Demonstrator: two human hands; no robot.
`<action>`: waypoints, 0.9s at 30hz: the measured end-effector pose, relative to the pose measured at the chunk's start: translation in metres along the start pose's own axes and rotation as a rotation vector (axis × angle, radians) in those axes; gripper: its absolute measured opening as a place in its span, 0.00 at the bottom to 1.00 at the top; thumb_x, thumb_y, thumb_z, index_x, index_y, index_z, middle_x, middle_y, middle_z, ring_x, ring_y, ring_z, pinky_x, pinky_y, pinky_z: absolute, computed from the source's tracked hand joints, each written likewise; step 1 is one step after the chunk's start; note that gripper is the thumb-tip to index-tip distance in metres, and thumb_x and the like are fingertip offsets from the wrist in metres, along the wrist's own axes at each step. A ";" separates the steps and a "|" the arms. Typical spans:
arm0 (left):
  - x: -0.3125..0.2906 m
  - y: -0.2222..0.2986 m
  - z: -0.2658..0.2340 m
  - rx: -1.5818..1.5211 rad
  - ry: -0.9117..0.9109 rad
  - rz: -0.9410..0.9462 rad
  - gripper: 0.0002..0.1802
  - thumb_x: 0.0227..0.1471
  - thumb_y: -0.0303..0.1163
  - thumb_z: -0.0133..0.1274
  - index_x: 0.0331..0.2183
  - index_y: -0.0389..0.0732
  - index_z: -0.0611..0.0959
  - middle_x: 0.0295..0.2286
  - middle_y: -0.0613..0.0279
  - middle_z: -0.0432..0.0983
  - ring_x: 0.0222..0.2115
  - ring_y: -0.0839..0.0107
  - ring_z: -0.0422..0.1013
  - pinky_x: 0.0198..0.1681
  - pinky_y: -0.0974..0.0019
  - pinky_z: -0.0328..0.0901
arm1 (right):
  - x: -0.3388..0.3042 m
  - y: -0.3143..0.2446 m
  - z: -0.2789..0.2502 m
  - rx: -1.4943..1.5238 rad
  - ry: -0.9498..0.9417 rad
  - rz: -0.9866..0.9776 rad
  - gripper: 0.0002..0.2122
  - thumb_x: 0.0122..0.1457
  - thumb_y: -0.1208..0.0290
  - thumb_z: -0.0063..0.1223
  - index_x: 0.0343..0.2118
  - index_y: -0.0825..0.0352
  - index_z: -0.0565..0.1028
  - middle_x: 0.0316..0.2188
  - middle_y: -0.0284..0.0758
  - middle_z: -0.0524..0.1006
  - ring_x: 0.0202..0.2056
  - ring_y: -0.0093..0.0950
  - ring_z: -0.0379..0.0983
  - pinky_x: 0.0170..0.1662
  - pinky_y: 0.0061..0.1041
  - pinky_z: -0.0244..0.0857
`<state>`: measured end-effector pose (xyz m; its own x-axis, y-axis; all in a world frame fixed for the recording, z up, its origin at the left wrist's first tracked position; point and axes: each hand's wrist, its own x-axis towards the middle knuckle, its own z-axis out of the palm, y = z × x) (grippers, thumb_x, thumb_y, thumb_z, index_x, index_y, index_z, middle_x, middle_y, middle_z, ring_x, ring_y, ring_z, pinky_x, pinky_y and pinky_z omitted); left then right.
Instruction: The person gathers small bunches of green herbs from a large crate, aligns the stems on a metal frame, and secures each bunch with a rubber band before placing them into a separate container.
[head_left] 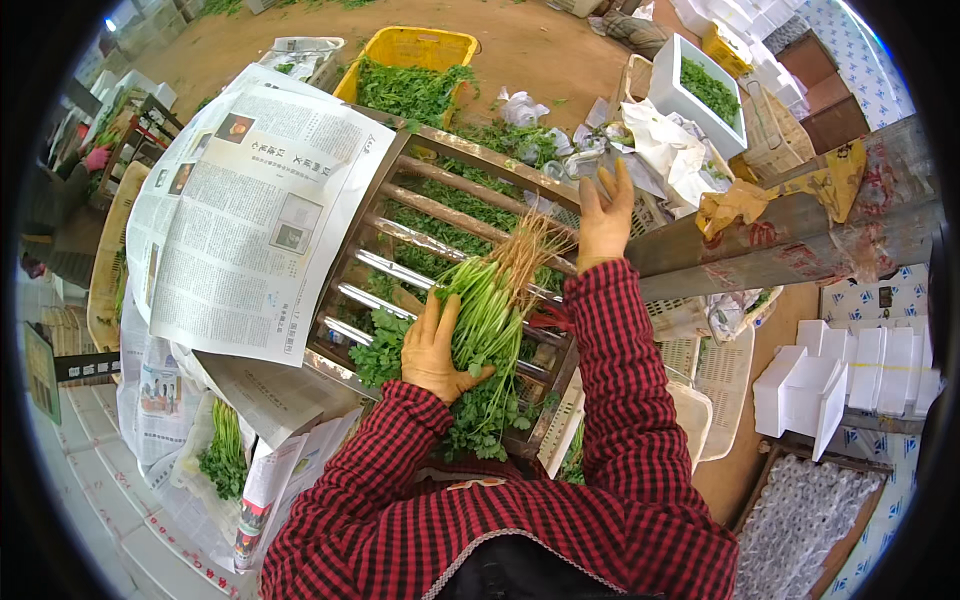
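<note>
A bunch of green herbs [487, 320] with pale roots pointing away from me lies on a metal slatted rack [400, 235]. My left hand [435, 345], in a tan glove, grips the bunch around its stems. Stretched out past the rack's far edge, my right hand [604, 215], also gloved, has its fingers spread toward crumpled clear plastic bags [575, 150] and holds nothing. Both sleeves are red and black checked.
An open newspaper [245, 215] covers the rack's left part. A yellow crate [410, 70] of greens stands beyond it, a white box [700, 95] of greens at the upper right. White foam boxes [830, 385] stack at right. More greens [222, 450] wrapped in paper lie at lower left.
</note>
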<state>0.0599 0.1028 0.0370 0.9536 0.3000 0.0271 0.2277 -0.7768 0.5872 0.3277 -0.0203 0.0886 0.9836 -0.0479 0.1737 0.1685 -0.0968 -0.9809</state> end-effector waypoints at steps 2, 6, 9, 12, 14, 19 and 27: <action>0.003 0.002 -0.008 -0.023 -0.027 -0.042 0.70 0.27 0.49 0.78 0.67 0.42 0.58 0.67 0.39 0.49 0.61 0.42 0.60 0.64 0.46 0.59 | -0.033 -0.008 -0.015 -0.006 -0.200 -0.020 0.26 0.62 0.69 0.60 0.62 0.68 0.68 0.50 0.41 0.79 0.51 0.29 0.75 0.53 0.29 0.70; 0.000 0.000 -0.001 -0.116 0.111 0.025 0.72 0.24 0.46 0.80 0.66 0.37 0.56 0.67 0.37 0.47 0.61 0.39 0.60 0.62 0.46 0.62 | -0.092 -0.051 0.003 -0.513 -0.673 -0.551 0.27 0.49 0.61 0.68 0.55 0.58 0.77 0.54 0.38 0.78 0.56 0.43 0.72 0.64 0.42 0.60; -0.001 -0.002 0.001 -0.237 0.218 0.076 0.74 0.24 0.43 0.80 0.67 0.37 0.54 0.67 0.35 0.45 0.63 0.37 0.56 0.63 0.46 0.62 | -0.105 -0.034 0.017 -0.781 -0.805 -0.598 0.31 0.50 0.53 0.68 0.58 0.56 0.75 0.60 0.39 0.73 0.65 0.43 0.62 0.71 0.46 0.47; -0.003 -0.011 0.005 -0.283 0.300 0.140 0.75 0.25 0.40 0.80 0.69 0.39 0.51 0.68 0.34 0.44 0.66 0.39 0.54 0.64 0.47 0.60 | -0.104 -0.016 0.005 -0.900 -0.933 -0.567 0.29 0.53 0.51 0.66 0.57 0.57 0.76 0.60 0.40 0.73 0.67 0.44 0.59 0.72 0.48 0.43; -0.003 -0.012 0.007 -0.289 0.306 0.146 0.75 0.25 0.38 0.80 0.69 0.41 0.51 0.68 0.35 0.45 0.66 0.40 0.53 0.65 0.48 0.60 | -0.105 -0.004 -0.012 -0.860 -0.914 -0.574 0.25 0.55 0.52 0.65 0.53 0.58 0.78 0.60 0.39 0.73 0.67 0.44 0.59 0.71 0.49 0.45; -0.006 -0.007 0.003 -0.238 0.273 0.075 0.69 0.27 0.32 0.79 0.68 0.41 0.56 0.67 0.39 0.51 0.65 0.42 0.56 0.66 0.50 0.58 | -0.106 0.008 -0.025 -0.858 -0.922 -0.673 0.21 0.59 0.51 0.61 0.50 0.59 0.80 0.59 0.38 0.73 0.66 0.44 0.60 0.71 0.48 0.47; -0.007 -0.010 -0.001 -0.211 0.212 0.060 0.58 0.37 0.40 0.74 0.66 0.40 0.61 0.63 0.44 0.60 0.64 0.46 0.57 0.68 0.40 0.49 | -0.073 -0.029 0.030 -0.667 -0.865 -0.476 0.14 0.59 0.61 0.60 0.42 0.64 0.82 0.42 0.40 0.83 0.46 0.41 0.78 0.54 0.41 0.68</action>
<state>0.0510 0.1094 0.0315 0.8966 0.3830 0.2224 0.1045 -0.6710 0.7340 0.2526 0.0162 0.1014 0.5910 0.7942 0.1409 0.7136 -0.4335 -0.5503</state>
